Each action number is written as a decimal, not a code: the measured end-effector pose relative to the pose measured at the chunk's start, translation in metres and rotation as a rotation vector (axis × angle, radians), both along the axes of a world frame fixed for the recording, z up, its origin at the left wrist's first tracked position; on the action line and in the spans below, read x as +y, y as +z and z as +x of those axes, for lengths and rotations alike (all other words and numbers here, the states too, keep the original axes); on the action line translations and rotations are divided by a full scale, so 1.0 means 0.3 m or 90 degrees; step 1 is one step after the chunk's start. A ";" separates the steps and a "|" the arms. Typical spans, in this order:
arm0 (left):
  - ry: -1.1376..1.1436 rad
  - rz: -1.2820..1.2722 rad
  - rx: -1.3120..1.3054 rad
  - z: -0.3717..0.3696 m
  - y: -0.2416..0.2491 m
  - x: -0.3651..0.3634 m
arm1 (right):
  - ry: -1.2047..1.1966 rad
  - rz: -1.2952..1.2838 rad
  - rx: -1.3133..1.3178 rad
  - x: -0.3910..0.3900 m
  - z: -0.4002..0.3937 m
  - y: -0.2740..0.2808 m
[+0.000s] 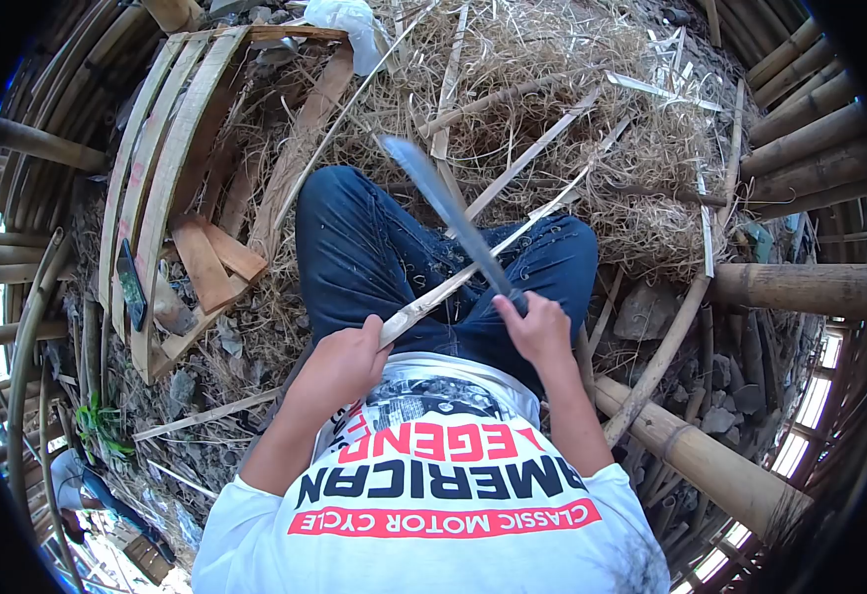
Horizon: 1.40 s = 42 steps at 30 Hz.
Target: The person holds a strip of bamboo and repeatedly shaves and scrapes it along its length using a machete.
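Observation:
My left hand (349,361) is closed around the near end of a long, thin bamboo strip (423,305), which slants away up and to the right across my lap. In my right hand (535,332) is the handle of a machete (450,218). Its long blade points up and to the left, slightly blurred, and crosses over the strip in this view. Curly shavings cling to the dark trousers (344,247) on my bent legs, beneath both the strip and the blade.
Dry shavings (572,129) and loose strips cover the ground ahead. A slatted wooden bench (171,148) stands at left with a phone (131,284) on it. Thick bamboo poles (701,460) lie at right, near stones (646,312). Bamboo walls (810,139) rise on both sides.

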<state>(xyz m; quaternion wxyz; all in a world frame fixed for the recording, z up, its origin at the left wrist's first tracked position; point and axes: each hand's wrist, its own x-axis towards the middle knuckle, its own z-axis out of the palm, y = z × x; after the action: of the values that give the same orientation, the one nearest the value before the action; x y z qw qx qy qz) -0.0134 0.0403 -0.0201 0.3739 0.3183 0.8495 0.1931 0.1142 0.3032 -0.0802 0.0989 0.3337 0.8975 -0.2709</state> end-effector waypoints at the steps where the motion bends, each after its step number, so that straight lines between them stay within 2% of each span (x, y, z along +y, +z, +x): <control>1: 0.001 -0.010 0.004 0.001 0.009 -0.007 | -0.035 -0.032 -0.013 0.034 -0.005 0.001; 4: -0.002 -0.019 0.028 0.011 0.023 -0.005 | -0.051 -0.016 -0.019 0.123 -0.006 -0.034; 15: -0.007 -0.012 0.046 0.030 0.035 -0.015 | -0.104 -0.023 -0.037 0.193 -0.045 -0.038; 20: -0.005 -0.010 0.043 0.018 0.039 -0.014 | -0.072 0.024 -0.059 0.203 -0.054 -0.038; 33: -0.005 -0.024 0.014 0.032 0.039 -0.021 | -0.078 0.020 -0.065 0.225 -0.073 -0.061; 39: 0.004 -0.051 -0.010 0.049 0.088 -0.091 | -0.197 0.032 -0.072 0.396 -0.132 -0.138; 42: 0.023 -0.060 -0.022 0.063 0.095 -0.107 | -0.192 0.043 -0.110 0.449 -0.179 -0.143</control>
<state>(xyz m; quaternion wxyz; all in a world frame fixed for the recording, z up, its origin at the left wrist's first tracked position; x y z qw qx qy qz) 0.0055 0.0082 0.0084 0.3997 0.2814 0.8566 0.1651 0.0606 0.4380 -0.1232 0.1228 0.4900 0.8339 -0.2222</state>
